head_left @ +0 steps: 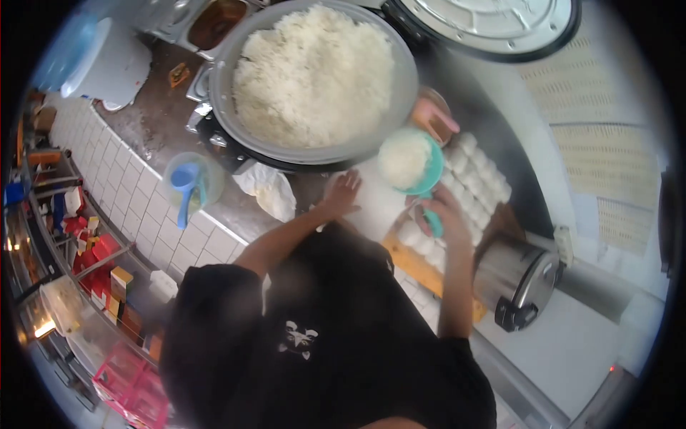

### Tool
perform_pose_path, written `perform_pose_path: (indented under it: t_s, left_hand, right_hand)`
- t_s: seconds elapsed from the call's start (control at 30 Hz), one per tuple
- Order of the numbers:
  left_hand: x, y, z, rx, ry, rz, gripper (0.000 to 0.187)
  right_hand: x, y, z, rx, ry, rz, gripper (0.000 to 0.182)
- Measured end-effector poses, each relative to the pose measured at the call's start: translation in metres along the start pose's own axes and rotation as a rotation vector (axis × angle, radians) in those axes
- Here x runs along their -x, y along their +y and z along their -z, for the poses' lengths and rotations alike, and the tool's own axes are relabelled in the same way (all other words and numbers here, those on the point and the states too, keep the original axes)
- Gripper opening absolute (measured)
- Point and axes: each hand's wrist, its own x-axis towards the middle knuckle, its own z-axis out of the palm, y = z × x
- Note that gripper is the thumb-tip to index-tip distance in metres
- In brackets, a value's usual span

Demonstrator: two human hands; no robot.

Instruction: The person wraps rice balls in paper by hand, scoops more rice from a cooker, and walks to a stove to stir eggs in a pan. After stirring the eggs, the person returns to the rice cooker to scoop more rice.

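My right hand [446, 211] is closed around the handle of a turquoise scoop [434, 166] heaped with white rice [404, 159]. The scoop is above a white sheet or board [377, 204], beside rows of white rounded bundles [475, 171]. My left hand [344, 193] has its fingers spread at the left edge of that white surface and holds nothing. Just beyond both hands, a large pot [404, 86] contains a mound of cooked rice [318, 75]. A crumpled white bag [268, 189] lies left of my left hand.
A tub [214, 182] with a blue ladle [184, 189] stands at the counter's left edge. An orange-pink container [434, 114] is beside the pot. A steel cooker [511, 275] stands right of my right forearm. The large lid [500, 21] is raised at the back.
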Motion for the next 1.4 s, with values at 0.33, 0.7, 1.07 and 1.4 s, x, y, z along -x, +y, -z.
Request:
perform_pose_path:
  t_s: [0.33,0.7,1.07,1.4]
  left_hand:
    - [0.009,0.002,0.020,-0.115,-0.102,0.026,0.115]
    - [0.002,0.003,0.016,-0.219,-0.116,0.076,0.124]
    - [0.007,0.005,0.013,-0.205,-0.122,0.067,0.124]
    - [0.143,0.063,0.312,0.703,1.550,0.239,0.033]
  right_hand:
    - [-0.044,0.253,0.062,0.900,0.770,0.184,0.046]
    - [-0.044,0.277,0.066,1.628,0.598,0.215,0.072]
    - [-0.032,0.252,0.107,1.277,0.608,0.355,0.051]
    - [-0.121,-0.139,-0.069,1.634,0.458,0.717,0.030]
